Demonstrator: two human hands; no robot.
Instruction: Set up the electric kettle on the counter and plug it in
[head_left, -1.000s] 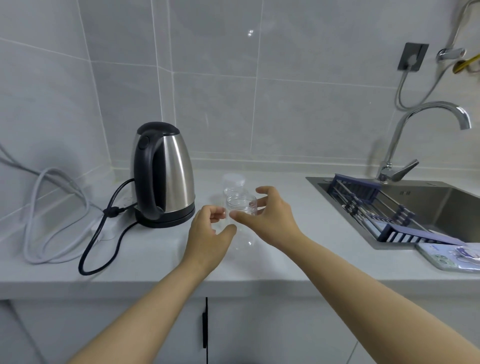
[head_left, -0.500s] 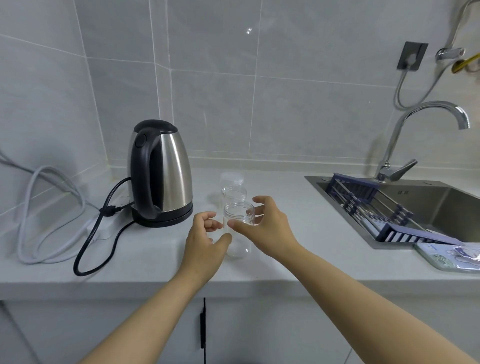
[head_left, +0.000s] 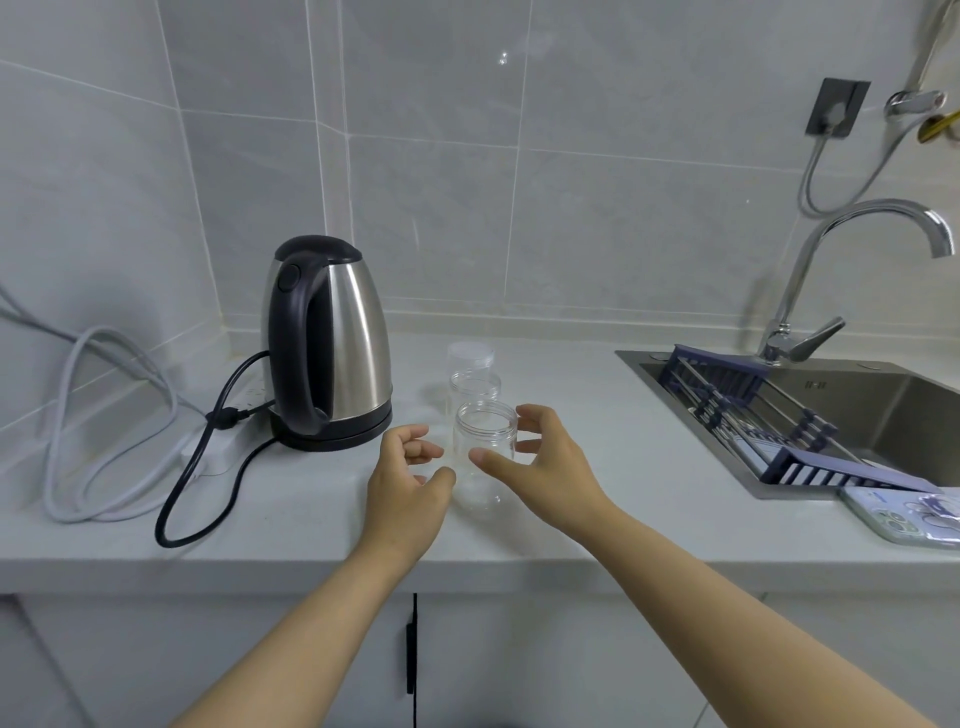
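Kettle (head_left: 332, 343) setup appears, judged from how things lie, close to done: the steel body is seated on its black base, and the black cord (head_left: 208, 457) is run to a white power strip (head_left: 218, 441) on the desk (head_left: 291, 525).

Nearest, the left hand (head_left: 405, 488) and the right hand (head_left: 540, 467) are held on either side of a clear jar (head_left: 485, 441) standing at the front of a row of three. The fingers of both are loosely curled around it; whether the jar is actually touched or gripped cannot be told, since gaps appear between fingertips and plastic.

If the jar is to be shifted, it would best be taken low on its wall with both thumbs opposed, since the thin clear plastic is light and easily tipped, and moved away from the kettle side so that the cord is not snagged.

Beyond the hands, two further jars (head_left: 474, 384) are lined up. Farther off and to the left of the left hand, well apart from it, the kettle is found, its handle turned forward. To the right, a sink (head_left: 883, 410) holding a rack is seen.
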